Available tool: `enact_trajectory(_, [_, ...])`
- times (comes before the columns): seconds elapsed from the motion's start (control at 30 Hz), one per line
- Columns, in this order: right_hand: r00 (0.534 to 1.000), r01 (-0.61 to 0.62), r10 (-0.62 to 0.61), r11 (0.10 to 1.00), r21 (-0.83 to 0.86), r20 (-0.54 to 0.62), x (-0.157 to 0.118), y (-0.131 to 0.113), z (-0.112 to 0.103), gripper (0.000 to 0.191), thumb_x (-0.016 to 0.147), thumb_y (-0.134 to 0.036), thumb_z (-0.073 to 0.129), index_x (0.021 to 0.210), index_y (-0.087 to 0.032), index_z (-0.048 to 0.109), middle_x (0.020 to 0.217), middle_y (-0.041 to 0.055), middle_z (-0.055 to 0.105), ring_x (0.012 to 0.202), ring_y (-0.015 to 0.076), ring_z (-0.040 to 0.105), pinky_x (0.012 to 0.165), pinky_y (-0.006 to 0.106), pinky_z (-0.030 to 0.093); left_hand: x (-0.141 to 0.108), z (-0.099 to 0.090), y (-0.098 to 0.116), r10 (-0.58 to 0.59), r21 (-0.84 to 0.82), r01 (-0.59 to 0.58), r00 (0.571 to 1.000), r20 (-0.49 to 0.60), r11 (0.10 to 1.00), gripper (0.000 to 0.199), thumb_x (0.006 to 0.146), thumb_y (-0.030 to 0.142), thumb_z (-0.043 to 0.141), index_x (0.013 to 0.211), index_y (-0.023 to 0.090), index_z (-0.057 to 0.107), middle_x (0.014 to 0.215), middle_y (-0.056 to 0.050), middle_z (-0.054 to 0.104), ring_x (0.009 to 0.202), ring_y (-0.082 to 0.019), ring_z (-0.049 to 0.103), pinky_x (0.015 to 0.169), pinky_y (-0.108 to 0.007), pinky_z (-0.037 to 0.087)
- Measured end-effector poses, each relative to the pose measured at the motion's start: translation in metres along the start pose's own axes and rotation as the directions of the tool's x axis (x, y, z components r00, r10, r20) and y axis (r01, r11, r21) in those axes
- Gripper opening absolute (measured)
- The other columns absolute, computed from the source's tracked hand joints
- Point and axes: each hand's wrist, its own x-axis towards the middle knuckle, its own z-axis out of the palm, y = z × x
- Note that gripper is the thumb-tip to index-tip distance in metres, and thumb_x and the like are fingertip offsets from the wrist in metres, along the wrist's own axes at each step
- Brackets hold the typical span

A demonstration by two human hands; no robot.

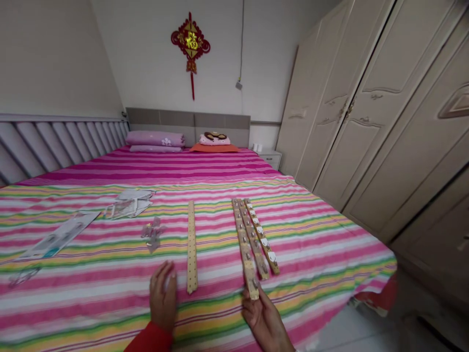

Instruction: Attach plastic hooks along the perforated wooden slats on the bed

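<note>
My right hand (261, 313) grips the near end of a long wooden strip (244, 239), thumb on its right edge. Small metal pieces, perhaps hooks, run along that strip in clear plastic. Close on its right lie a second similar strip (254, 234) and a third strip (262, 233) with white pieces along it. My left hand (163, 296) holds nothing; its fingers are stretched out over the striped sheet. Just right of it lies a bare wooden strip (192, 249) with rows of small holes. Beyond the left hand are small plastic packets (153, 233) with shiny bits inside.
A striped sheet (120, 298) covers the bed. Folded packaging (132, 203), a long clear packet (60, 237) and a small clear bag (25, 276) lie on the left. Pillows (156, 139) rest by the headboard (157, 120). A wardrobe (384, 127) stands along the right.
</note>
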Motion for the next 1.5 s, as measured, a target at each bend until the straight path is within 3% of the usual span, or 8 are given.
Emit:
enact_trajectory(0.07, [0.999, -0.03, 0.029, 0.999, 0.025, 0.036, 0.001, 0.004, 0.006, 0.025, 0.068, -0.025, 0.081, 0.082, -0.01, 0.066, 0.067, 0.0007, 0.062, 0.049, 0.0042, 0.044, 0.047, 0.016, 0.035, -0.017, 0.009, 0.016, -0.09, -0.145, 0.114, 0.983, 0.16, 0.983, 0.047, 0.077, 0.054, 0.053, 0.107, 0.019, 0.063, 0.115, -0.011, 0.061, 0.112, -0.028, 0.055, 0.098, -0.046, 0.045])
enact_trajectory(0.2, [0.998, -0.058, 0.057, 0.998, 0.022, 0.037, 0.005, 0.017, 0.014, 0.026, 0.068, -0.026, 0.08, 0.084, -0.011, 0.066, 0.07, 0.0006, 0.063, 0.053, 0.0049, 0.046, 0.052, 0.016, 0.039, -0.045, 0.027, 0.047, -0.203, -0.275, 0.349, 0.872, 0.445, 0.896, 0.054, 0.075, 0.05, 0.061, 0.121, 0.021, 0.057, 0.131, -0.011, 0.056, 0.122, -0.028, 0.052, 0.098, -0.041, 0.047])
enact_trajectory(0.4, [0.993, 0.009, -0.018, 0.997, -0.077, -0.12, 0.012, 0.038, 0.028, 0.022, 0.066, -0.026, 0.081, 0.08, -0.014, 0.07, 0.072, 0.0021, 0.069, 0.065, 0.0111, 0.06, 0.064, 0.021, 0.049, -0.066, 0.045, 0.075, -0.074, -0.248, 0.236, 0.848, 0.525, 0.94, 0.089, 0.06, 0.031, 0.078, 0.14, 0.028, 0.039, 0.151, -0.008, 0.033, 0.141, -0.028, 0.023, 0.116, -0.042, 0.022])
enact_trajectory(0.5, [0.997, 0.033, -0.045, 0.985, -0.168, -0.066, 0.018, 0.052, 0.045, 0.027, 0.061, -0.03, 0.083, 0.082, -0.017, 0.072, 0.079, 0.0042, 0.072, 0.079, 0.0175, 0.065, 0.072, 0.027, 0.051, -0.063, 0.052, 0.079, -0.098, -0.26, 0.261, 0.855, 0.508, 0.93, 0.101, 0.056, 0.023, 0.079, 0.145, 0.028, 0.031, 0.153, -0.008, 0.028, 0.143, -0.028, 0.02, 0.117, -0.041, 0.019])
enact_trajectory(0.63, [1.0, 0.005, -0.007, 0.96, -0.282, -0.003, 0.029, 0.071, 0.071, 0.036, 0.062, -0.035, 0.081, 0.092, -0.018, 0.071, 0.092, 0.0073, 0.073, 0.089, 0.022, 0.064, 0.075, 0.031, 0.05, -0.042, 0.052, 0.074, -0.177, -0.287, 0.32, 0.885, 0.43, 0.903, 0.078, 0.073, 0.031, 0.067, 0.143, 0.025, 0.034, 0.152, -0.008, 0.031, 0.142, -0.025, 0.022, 0.117, -0.039, 0.02])
enact_trajectory(1.03, [0.995, 0.013, 0.036, 0.881, -0.474, 0.093, 0.06, 0.11, 0.114, 0.029, 0.07, -0.042, 0.076, 0.077, -0.017, 0.064, 0.063, -0.002, 0.057, 0.056, 0.0096, 0.048, 0.053, 0.021, 0.038, 0.049, 0.034, 0.044, -0.378, -0.431, 0.439, 0.898, 0.224, 0.788, 0.062, 0.073, 0.041, 0.069, 0.128, 0.021, 0.05, 0.138, -0.012, 0.052, 0.126, -0.024, 0.05, 0.098, -0.031, 0.046])
enact_trajectory(1.23, [0.994, 0.017, 0.048, 0.813, -0.582, 0.096, 0.066, 0.12, 0.105, 0.038, 0.069, -0.05, 0.074, 0.064, -0.016, 0.059, 0.051, -0.0052, 0.046, 0.046, 0.0063, 0.036, 0.045, 0.019, 0.029, 0.084, 0.034, 0.04, -0.382, -0.4, 0.401, 0.915, 0.13, 0.824, 0.051, 0.076, 0.038, 0.066, 0.121, 0.019, 0.053, 0.128, -0.012, 0.059, 0.117, -0.022, 0.056, 0.094, -0.03, 0.046])
enact_trajectory(1.5, [0.998, -0.069, 0.054, 0.746, -0.663, -0.042, 0.061, 0.121, 0.075, 0.047, 0.061, -0.055, 0.077, 0.085, -0.015, 0.065, 0.038, -0.0086, 0.041, 0.037, 0.0053, 0.033, 0.038, 0.017, 0.023, 0.11, 0.044, 0.026, -0.443, -0.377, 0.414, 0.896, 0.011, 0.829, 0.06, 0.069, 0.034, 0.074, 0.122, 0.017, 0.052, 0.123, -0.013, 0.061, 0.109, -0.023, 0.059, 0.093, -0.034, 0.047])
